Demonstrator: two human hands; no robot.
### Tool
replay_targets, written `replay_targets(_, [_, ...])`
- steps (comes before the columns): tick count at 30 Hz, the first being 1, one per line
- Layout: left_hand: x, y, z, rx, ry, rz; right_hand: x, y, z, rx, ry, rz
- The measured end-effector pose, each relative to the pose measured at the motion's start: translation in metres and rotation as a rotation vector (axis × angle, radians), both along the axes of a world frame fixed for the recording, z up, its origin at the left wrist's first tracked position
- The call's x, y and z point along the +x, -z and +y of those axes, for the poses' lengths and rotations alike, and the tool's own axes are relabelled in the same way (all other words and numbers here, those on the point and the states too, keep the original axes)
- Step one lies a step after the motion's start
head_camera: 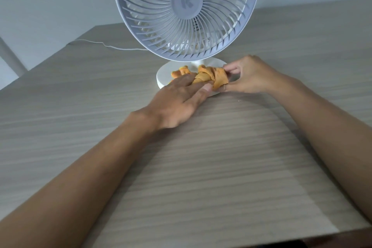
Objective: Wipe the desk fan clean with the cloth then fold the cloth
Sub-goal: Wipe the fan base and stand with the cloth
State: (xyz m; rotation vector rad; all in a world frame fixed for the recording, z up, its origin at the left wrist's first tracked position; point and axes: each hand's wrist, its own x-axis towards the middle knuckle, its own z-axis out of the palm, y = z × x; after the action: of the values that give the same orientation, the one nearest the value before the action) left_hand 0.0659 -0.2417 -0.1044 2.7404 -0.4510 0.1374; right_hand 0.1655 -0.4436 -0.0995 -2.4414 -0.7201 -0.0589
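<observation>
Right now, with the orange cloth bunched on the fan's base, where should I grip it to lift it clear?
Probably by the loose flap at the cloth's right end, where the right hand already pinches it. Come from the right, low under the fan's grille; the stem blocks the rear and the left hand covers the left side.

Wood-grain table (201,167) w/ white fan (186,16), its cable (104,44).

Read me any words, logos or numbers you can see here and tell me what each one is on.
"K": a single raised letter on the round hub at the middle of the fan grille.
No other text shows: none on the fan base, the cloth or the table.
</observation>
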Motion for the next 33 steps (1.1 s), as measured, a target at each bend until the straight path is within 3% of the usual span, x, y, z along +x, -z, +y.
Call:
replay_targets(8, [0.016, 0.011, 0.025, -0.041, 0.116, -0.288, -0.01, -0.008, 0.002, 0.016, -0.062, -0.026])
replay_targets(15, [0.016, 0.007, 0.03, -0.02, -0.004, -0.418, -0.011, -0.011, 0.006, 0.15, -0.035, 0.017])
replay_targets(22, [0.009, 0.001, 0.017, -0.571, -0.106, -0.369, -0.033, -0.025, 0.02, 0.462, -0.19, 0.293])
replay_targets(27, [0.006, 0.003, 0.011, -0.898, -0.036, -0.173, -0.026, -0.031, 0.01, 0.469, -0.116, 0.257])
replay_targets(29, [0.005, 0.005, 0.015, -0.878, -0.039, -0.201, -0.022, -0.038, -0.005, 0.523, -0.068, 0.27])
replay_targets(33, [0.011, 0.011, 0.032, -0.517, -0.178, -0.336, -0.013, -0.041, -0.038, 0.619, 0.154, 0.171])
